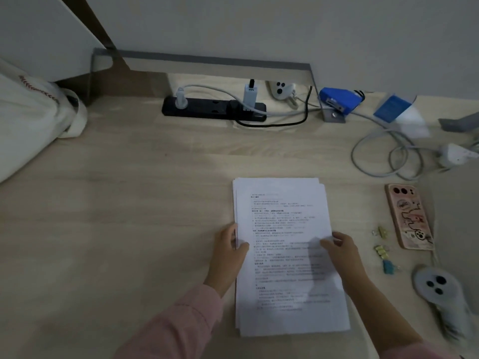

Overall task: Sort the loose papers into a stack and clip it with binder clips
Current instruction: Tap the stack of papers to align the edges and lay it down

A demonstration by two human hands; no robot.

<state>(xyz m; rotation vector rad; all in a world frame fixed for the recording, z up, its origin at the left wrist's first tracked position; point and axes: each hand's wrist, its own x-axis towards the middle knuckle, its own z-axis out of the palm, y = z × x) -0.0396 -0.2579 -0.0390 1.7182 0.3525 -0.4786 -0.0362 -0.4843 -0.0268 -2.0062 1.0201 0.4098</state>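
Holding the paper stack by both long edges, you have your left hand curled round its left side with the thumb on the top sheet, and your right hand pinching the right side the same way. The sheets lie flat on the surface, their far edges slightly uneven. Three binder clips, two yellow and one blue-green, lie loose to the right of the stack, beside a phone lying face down.
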